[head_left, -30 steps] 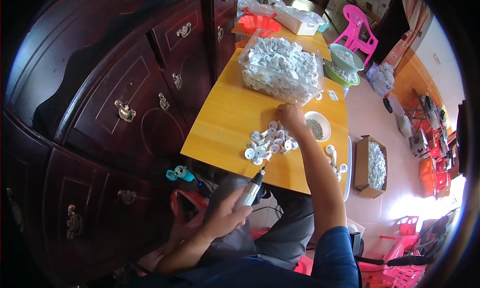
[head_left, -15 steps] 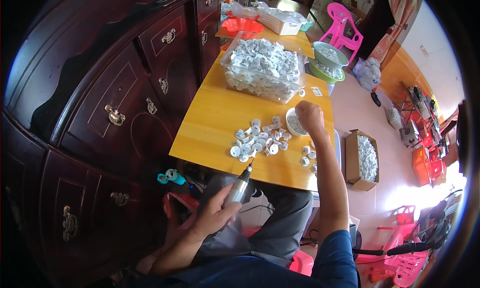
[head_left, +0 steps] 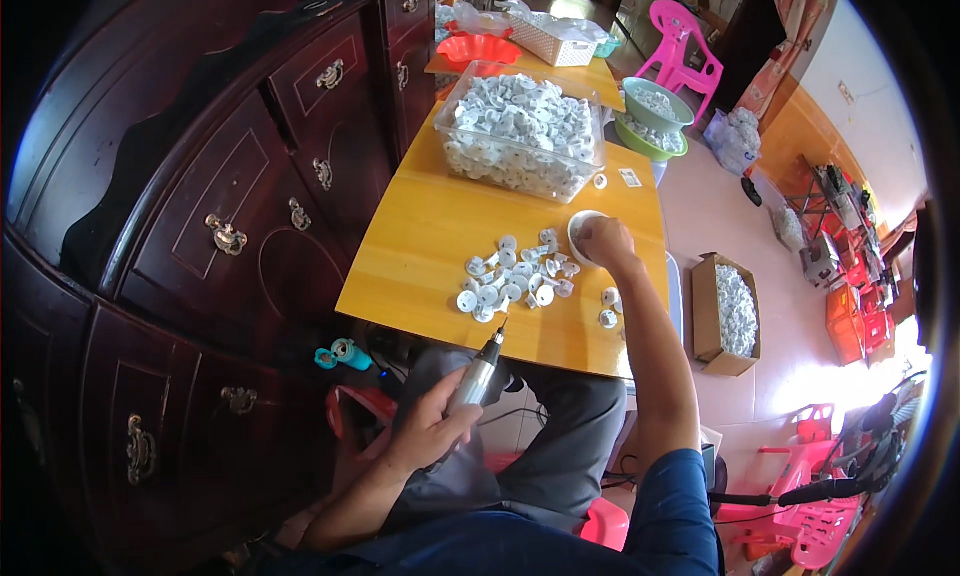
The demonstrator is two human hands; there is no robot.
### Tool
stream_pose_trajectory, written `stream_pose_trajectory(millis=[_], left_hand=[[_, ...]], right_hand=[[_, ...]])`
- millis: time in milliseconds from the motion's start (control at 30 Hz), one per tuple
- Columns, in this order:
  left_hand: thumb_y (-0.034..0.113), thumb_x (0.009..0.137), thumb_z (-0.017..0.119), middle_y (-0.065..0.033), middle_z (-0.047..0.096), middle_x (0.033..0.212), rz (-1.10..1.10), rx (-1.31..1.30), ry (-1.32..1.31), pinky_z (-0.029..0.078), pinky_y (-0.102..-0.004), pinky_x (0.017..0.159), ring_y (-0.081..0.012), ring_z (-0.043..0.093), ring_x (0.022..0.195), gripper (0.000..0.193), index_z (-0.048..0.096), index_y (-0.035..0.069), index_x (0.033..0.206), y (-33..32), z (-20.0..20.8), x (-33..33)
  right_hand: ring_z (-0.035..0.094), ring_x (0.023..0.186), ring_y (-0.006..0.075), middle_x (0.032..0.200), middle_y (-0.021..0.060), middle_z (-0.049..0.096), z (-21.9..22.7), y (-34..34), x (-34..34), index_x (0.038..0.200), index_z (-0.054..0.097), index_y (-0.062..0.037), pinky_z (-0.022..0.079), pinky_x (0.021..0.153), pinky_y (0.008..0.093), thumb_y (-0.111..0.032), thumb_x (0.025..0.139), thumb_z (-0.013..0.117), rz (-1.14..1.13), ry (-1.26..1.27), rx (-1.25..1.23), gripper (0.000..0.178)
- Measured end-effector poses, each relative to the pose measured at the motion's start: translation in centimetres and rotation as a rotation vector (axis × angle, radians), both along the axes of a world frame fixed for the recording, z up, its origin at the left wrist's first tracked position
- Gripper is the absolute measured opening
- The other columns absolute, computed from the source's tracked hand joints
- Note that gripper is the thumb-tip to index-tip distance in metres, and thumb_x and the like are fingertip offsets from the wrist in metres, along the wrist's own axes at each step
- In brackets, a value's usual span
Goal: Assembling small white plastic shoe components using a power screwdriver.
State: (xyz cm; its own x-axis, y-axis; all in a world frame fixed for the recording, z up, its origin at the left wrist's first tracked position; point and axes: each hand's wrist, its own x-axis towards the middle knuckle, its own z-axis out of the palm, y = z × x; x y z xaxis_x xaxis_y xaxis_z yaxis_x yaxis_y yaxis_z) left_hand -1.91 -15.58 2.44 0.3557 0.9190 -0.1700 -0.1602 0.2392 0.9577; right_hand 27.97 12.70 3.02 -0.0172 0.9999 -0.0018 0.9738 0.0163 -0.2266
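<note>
My left hand [head_left: 436, 424] is closed round a silver-grey electric screwdriver [head_left: 474, 381] with a black nose. Its thin bit points up toward the table's front edge. My right hand [head_left: 608, 244] reaches into a small white bowl [head_left: 574, 224] of tiny metal pieces. Its fingers are bent and drawn together, and their tips are partly hidden in the bowl. Between the hands lies a loose heap of white plastic pieces with round heads and stems [head_left: 512, 278]. A smaller group of the same pieces [head_left: 608, 318] sits beside my right forearm.
A large clear bin [head_left: 590, 161] heaped with white pieces stands farther back on the yellow table [head_left: 400, 266]. Dark drawers [head_left: 200, 206] flank the left. On the floor at right is a cardboard box [head_left: 705, 316]; stacked basins [head_left: 680, 154] and a pink chair [head_left: 680, 46] stand behind.
My right hand has gone from above the bowl's right rim down and left into it. My left hand and the screwdriver have stayed in place. The view has shifted slightly.
</note>
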Motion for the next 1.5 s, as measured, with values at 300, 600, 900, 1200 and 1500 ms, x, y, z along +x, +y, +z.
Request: stream_pose_trajectory(millis=[300, 600, 900, 1200, 1500], left_hand=[[0.014, 0.098, 0.058, -0.0058, 0.058, 0.094, -0.007, -0.007, 0.002, 0.047, -0.0211, 0.055, -0.0074, 0.056, 0.065, 0.056, 0.036, 0.0, 0.147, -0.1, 0.1, 0.2], [0.014, 0.098, 0.058, -0.0052, 0.058, 0.095, -0.011, -0.019, 0.009, 0.047, -0.0214, 0.056, -0.007, 0.056, 0.066, 0.056, 0.036, 0.0, 0.147, -0.4, -0.2, 0.5], [0.013, 0.098, 0.059, -0.0032, 0.058, 0.094, -0.044, 0.004, -0.005, 0.046, -0.021, 0.059, -0.0063, 0.055, 0.066, 0.056, 0.036, 0.0, 0.147, -0.8, 0.1, 1.0], [0.013, 0.097, 0.06, -0.0019, 0.058, 0.096, -0.091, 0.01, -0.005, 0.045, -0.0206, 0.059, -0.0048, 0.053, 0.067, 0.058, 0.035, 0.0, 0.148, -1.1, -0.1, 1.4], [0.014, 0.097, 0.06, -0.0012, 0.058, 0.099, -0.118, 0.064, 0.055, 0.045, -0.0203, 0.06, -0.0041, 0.052, 0.068, 0.06, 0.034, 0.0, 0.149, -1.2, 0.2, 1.4]], right_hand=[[0.07, 0.088, 0.0302, 0.089, 0.0109, 0.073, 0.2, -0.8, 1.1, 0.086, 0.074, -0.0158, 0.056, 0.077, 0.0421, -0.022, 0.075, 0.072, -0.005, 0.034, 0.07, 0.013], [0.068, 0.069, 0.0161, 0.077, 0.0095, 0.069, 2.1, -3.7, 0.6, 0.084, 0.069, -0.0039, 0.053, 0.063, 0.0304, -0.009, 0.079, 0.063, -0.132, 0.77, 0.188, 0.009], [0.059, 0.065, 0.0114, 0.079, 0.0055, 0.065, -1.0, -12.7, -2.4, 0.106, 0.067, 0.0041, 0.047, 0.059, 0.0242, -0.002, 0.088, 0.063, -0.136, 1.456, 0.116, 0.02], [0.065, 0.076, 0.011, 0.09, 0.0045, 0.069, -3.9, -18.4, -5.2, 0.099, 0.066, -0.0029, 0.054, 0.069, 0.0245, -0.008, 0.092, 0.067, -0.059, 1.672, -0.232, 0.008], [0.064, 0.074, 0.0124, 0.085, 0.0035, 0.066, -3.9, -18.4, -4.9, 0.096, 0.065, -0.0034, 0.054, 0.068, 0.0245, -0.003, 0.091, 0.067, 0.041, 1.92, -0.413, 0.005]])
